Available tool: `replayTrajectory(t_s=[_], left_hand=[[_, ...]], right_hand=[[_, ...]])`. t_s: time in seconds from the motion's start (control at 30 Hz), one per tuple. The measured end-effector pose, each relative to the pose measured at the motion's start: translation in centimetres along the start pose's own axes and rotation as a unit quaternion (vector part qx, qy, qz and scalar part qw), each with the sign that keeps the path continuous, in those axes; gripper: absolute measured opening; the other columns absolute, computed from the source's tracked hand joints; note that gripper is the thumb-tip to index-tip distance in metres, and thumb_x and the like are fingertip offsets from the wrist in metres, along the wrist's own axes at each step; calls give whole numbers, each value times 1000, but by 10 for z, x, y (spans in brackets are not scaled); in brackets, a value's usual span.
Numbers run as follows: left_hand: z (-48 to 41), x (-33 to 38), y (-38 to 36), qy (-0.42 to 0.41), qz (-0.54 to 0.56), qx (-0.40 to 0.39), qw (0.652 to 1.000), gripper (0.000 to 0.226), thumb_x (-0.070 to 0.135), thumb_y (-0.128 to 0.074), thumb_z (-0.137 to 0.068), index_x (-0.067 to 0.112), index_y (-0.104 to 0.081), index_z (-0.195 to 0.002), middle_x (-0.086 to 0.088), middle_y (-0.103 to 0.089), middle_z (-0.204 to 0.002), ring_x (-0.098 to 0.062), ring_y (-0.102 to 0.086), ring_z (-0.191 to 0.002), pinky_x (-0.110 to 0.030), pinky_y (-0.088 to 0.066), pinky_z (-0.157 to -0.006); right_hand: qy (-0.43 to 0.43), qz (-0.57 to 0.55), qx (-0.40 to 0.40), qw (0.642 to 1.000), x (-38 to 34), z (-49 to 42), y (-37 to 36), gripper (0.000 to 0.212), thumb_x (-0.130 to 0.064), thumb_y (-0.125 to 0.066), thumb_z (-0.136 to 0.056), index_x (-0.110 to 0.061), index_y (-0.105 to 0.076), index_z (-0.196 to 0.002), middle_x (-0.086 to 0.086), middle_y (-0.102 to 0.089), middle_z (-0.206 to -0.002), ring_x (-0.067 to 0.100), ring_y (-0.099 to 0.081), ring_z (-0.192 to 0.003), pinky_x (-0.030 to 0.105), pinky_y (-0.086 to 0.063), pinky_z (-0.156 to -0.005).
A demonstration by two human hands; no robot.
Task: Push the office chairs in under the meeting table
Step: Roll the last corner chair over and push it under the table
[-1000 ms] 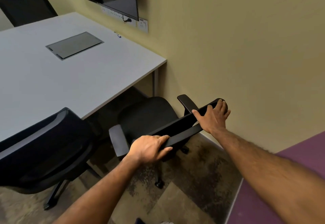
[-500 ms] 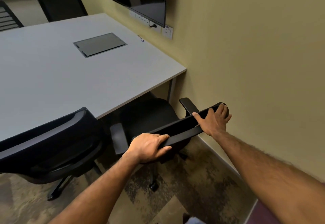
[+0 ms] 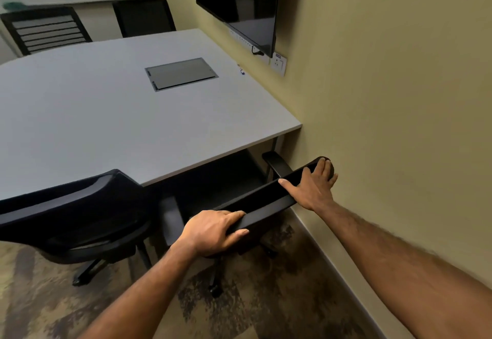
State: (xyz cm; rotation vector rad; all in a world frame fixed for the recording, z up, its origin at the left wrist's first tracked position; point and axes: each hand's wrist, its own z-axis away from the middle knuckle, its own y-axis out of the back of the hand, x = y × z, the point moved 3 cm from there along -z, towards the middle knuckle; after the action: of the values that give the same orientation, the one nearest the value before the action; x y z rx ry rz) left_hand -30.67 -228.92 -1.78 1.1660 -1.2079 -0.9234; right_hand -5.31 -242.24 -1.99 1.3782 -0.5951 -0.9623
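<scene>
A black office chair (image 3: 266, 200) stands by the near right corner of the grey meeting table (image 3: 106, 125), close to the wall. Its seat lies mostly under the table edge, and its right armrest (image 3: 277, 164) pokes out beside the table leg. My left hand (image 3: 213, 232) grips the left end of the backrest's top rail. My right hand (image 3: 312, 189) presses on the right end, fingers spread over it. A second black chair (image 3: 74, 210) sits to the left, its backrest touching the table edge.
The yellow wall (image 3: 399, 99) runs close along the right, with a screen (image 3: 239, 0) and sockets (image 3: 278, 64) on it. Two more black chairs (image 3: 50, 29) stand at the table's far side. A cable hatch (image 3: 181, 73) is set into the tabletop. Patterned carpet covers the floor.
The chair in my hands has rolled further under the table; its seat is now largely hidden by the tabletop. My view has shifted forward, and both hands keep their hold on the backrest.
</scene>
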Motion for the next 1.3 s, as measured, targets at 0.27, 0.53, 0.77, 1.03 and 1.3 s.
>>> replayTrajectory(t_s=[0.27,0.53,0.77,1.03,1.3], left_hand=[[-29,-13,-1,25,14,46,999,80,82,-28,-87,24,-60,-133,2,-72,-114,-22,-70,-98,-33,-56,-72],[-41,-28,7,19,23,86,996,63,70,-42,-93,22,-63,-129,7,-63,-110,-17,-65,-94,-34,-56,-68],[-48,-39,5,-42,13,152,987,55,65,-50,-94,22,-68,-123,4,-60,-112,-14,-59,-97,-33,-55,-72],[-63,-28,3,-59,17,177,982,50,62,-52,-93,24,-69,-121,6,-59,-116,-12,-55,-106,-33,-48,-88],[-89,-21,-2,-55,22,158,986,52,61,-53,-88,25,-67,-123,8,-58,-128,-15,-48,-127,-49,-27,-117]], right_hand=[[35,9,-2,999,-5,-43,2,102,-85,-34,-83,-6,-41,-147,32,3,-162,44,12,-151,68,1,-118],[40,8,-10,999,-16,-69,4,103,-85,-33,-83,-6,-38,-149,32,3,-162,44,13,-151,68,2,-118],[13,8,-2,1000,-19,-73,6,82,-68,-46,-91,-6,-40,-146,28,1,-163,41,9,-152,63,-5,-121],[-3,-23,7,1000,-9,-93,14,69,-45,-56,-92,-7,-39,-146,17,-2,-167,30,6,-154,58,-15,-121],[-19,-34,-20,999,0,-114,23,70,-29,-53,-94,-6,-25,-154,9,2,-168,24,8,-154,57,-19,-121]])
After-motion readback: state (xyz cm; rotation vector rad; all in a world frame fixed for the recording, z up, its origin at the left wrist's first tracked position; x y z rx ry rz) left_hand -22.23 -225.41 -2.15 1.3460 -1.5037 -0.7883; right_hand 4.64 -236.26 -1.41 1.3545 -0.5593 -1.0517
